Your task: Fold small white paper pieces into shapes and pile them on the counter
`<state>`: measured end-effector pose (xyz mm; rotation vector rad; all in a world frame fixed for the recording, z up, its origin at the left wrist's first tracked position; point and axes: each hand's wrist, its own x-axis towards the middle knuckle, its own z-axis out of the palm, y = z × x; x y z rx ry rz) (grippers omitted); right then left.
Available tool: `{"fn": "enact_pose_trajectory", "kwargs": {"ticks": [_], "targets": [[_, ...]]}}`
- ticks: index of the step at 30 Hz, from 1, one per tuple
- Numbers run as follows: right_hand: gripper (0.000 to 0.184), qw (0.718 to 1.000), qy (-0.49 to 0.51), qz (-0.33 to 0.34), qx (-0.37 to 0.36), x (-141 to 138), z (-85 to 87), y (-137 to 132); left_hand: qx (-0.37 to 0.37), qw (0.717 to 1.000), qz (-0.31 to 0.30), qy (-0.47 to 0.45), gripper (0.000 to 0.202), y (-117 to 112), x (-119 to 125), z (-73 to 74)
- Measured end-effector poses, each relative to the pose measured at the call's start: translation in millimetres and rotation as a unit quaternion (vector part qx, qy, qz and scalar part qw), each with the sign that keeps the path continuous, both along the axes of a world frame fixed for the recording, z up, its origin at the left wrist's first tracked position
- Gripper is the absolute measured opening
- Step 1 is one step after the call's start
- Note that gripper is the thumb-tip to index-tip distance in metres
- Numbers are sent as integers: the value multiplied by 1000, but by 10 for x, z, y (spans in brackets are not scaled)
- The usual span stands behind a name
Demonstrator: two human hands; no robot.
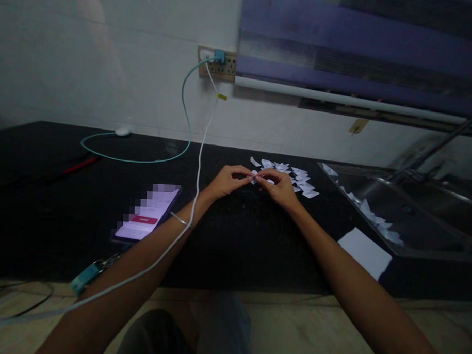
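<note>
My left hand [231,180] and my right hand [278,186] meet over the dark counter, fingertips pinched from both sides on a small piece of white paper [254,177]. Folds in this piece are too small to make out clearly. Just behind and right of my right hand lies a cluster of folded white paper pieces [303,180], pointed in shape and partly overlapping. Beside my right forearm rests a stack of flat white paper [367,252]. Another row of folded paper pieces [374,218] runs along the sink's left rim.
A lit phone [149,215] and a teal key fob [86,276] lie left of my left forearm. One white cable [200,165] hangs from the wall socket [218,65] across that forearm. A teal cable [183,100] loops over the counter. The metal sink [401,203] is at right.
</note>
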<state>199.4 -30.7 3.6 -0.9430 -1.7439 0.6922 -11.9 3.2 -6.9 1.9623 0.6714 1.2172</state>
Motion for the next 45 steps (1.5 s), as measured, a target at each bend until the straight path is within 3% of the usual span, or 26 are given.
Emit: {"fn": "enact_pose_trajectory", "kwargs": {"ticks": [9,17,26,32,39,45], "targets": [[20,999,-36,13,16,-17,19,-50,11,1000,-6,-25,16,80,-14,-59],[13,993,-80,-1,85,4,-41,4,-1,1000,8,-24,11,22,11,10],[12,979,-105,-31,174,-28,-1,-50,-160,979,-24,-121,39,35,16,27],[17,973,-143,-20,182,-23,-8,-79,-219,972,-34,-73,29,19,43,9],[17,962,-189,-21,195,-52,33,-118,-239,969,-15,-59,23,-68,59,103],[16,949,-212,-18,232,-37,23,-97,-253,964,-9,-84,22,-79,74,95]]}}
